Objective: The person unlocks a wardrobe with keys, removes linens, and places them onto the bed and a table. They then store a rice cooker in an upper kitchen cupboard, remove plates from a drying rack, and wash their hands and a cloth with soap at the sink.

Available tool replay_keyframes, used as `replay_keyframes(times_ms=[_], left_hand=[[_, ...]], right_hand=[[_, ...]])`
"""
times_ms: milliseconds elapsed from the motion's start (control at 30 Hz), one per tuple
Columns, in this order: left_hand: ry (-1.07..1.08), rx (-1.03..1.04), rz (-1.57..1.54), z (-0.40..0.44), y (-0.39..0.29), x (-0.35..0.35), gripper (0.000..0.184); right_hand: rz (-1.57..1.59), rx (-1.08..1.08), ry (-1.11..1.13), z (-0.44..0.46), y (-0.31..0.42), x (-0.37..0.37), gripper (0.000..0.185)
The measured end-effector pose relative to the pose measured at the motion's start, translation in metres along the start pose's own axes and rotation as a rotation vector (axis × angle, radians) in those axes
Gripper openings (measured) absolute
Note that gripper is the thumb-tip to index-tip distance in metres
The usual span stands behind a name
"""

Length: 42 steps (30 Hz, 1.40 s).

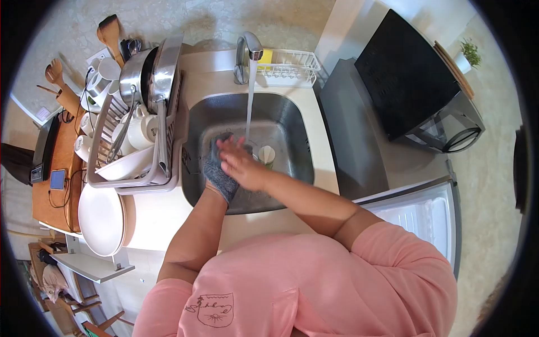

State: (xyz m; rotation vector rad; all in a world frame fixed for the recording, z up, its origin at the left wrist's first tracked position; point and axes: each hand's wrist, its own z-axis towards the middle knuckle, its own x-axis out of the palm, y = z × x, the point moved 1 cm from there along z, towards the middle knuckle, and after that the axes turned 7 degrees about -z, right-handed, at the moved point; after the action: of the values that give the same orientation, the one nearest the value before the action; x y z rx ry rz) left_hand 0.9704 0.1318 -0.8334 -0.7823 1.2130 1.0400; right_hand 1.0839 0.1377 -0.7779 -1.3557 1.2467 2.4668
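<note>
A grey cloth mitt or glove (215, 171) covers my left hand (222, 147) over the sink (289, 121), hiding most of its fingers. My right hand (242, 164) lies across the mitt with its fingers stretched out and slightly blurred. Just behind both hands, a stream of water (250, 101) falls from the metal faucet (251, 48). A small pale round item (266, 154), perhaps a glass or a drain part, shows on the sink floor right of my hands.
Left of the sink stands a dish rack (101, 151) with pots, mugs and bowls. White plates (101, 221) lean below it. A white wire caddy (292, 67) holds a yellow sponge (265, 58). To the right are a black microwave (407, 73) and an open fridge door (456, 219).
</note>
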Motion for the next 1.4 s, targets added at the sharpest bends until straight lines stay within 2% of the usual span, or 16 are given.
replay_keyframes(times_ms=[100, 133, 333, 433, 533, 700, 733, 800, 900, 1000, 1100, 1167, 1233, 1267, 1300, 1400], left_hand=[[0.044, 0.011, 0.286, -0.003, 0.001, -0.002, 0.053], [0.015, -0.006, 0.015, -0.002, 0.007, 0.012, 0.05], [0.081, 0.112, 0.014, -0.007, 0.021, 0.006, 0.05], [0.171, 0.088, -0.835, -0.001, 0.016, -0.04, 0.054], [0.093, 0.472, -1.387, -0.002, 0.016, -0.041, 0.055], [0.478, -0.017, -0.595, 0.018, 0.03, -0.02, 0.05], [0.476, -0.373, -1.285, 0.013, 0.029, -0.013, 0.051], [0.423, -0.766, -1.965, 0.003, 0.029, -0.007, 0.054], [0.265, -0.851, -2.036, -0.003, 0.05, -0.046, 0.045], [0.598, -0.51, -1.653, 0.001, 0.09, -0.032, 0.035], [0.297, 0.094, -2.64, 0.001, 0.087, -0.04, 0.04], [-0.089, -0.587, -2.747, 0.006, 0.06, -0.106, 0.035], [-0.109, -0.844, -2.81, 0.009, 0.053, -0.108, 0.036], [-0.126, -1.111, -2.853, 0.01, 0.051, -0.106, 0.036], [-0.137, -1.121, -2.855, 0.009, 0.046, -0.093, 0.036], [0.31, -1.424, -2.779, 0.007, 0.027, -0.025, 0.045]], right_hand=[[-0.005, 0.107, 0.062, 0.008, -0.004, -0.005, 0.048], [0.048, 0.071, 0.018, -0.003, 0.009, 0.001, 0.051], [0.064, 0.114, 0.067, -0.022, 0.018, 0.018, 0.058], [0.046, 0.291, -0.01, 0.009, -0.013, -0.001, 0.062], [0.377, 0.53, -0.079, 0.02, -0.038, -0.013, 0.066], [0.003, 0.795, 0.332, 0.031, -0.03, -0.031, 0.075], [0.003, 0.798, 0.336, 0.03, -0.03, -0.026, 0.075], [0.21, 0.702, 0.056, 0.025, -0.027, -0.009, 0.077], [0.622, 0.752, -0.142, 0.017, -0.047, 0.023, 0.081], [0.842, 0.689, -0.21, 0.013, -0.048, 0.025, 0.085], [0.757, 0.597, -0.058, 0.007, -0.054, 0.016, 0.075], [0.789, 0.665, -0.008, 0.0, -0.067, 0.018, 0.065], [0.81, 0.734, 0.049, 0.005, -0.069, 0.018, 0.056], [1.055, 0.717, -0.187, 0.011, -0.068, 0.023, 0.047], [1.295, 0.693, -0.432, 0.018, -0.062, 0.026, 0.038], [1.011, 0.496, -0.528, 0.039, -0.017, 0.033, 0.015]])
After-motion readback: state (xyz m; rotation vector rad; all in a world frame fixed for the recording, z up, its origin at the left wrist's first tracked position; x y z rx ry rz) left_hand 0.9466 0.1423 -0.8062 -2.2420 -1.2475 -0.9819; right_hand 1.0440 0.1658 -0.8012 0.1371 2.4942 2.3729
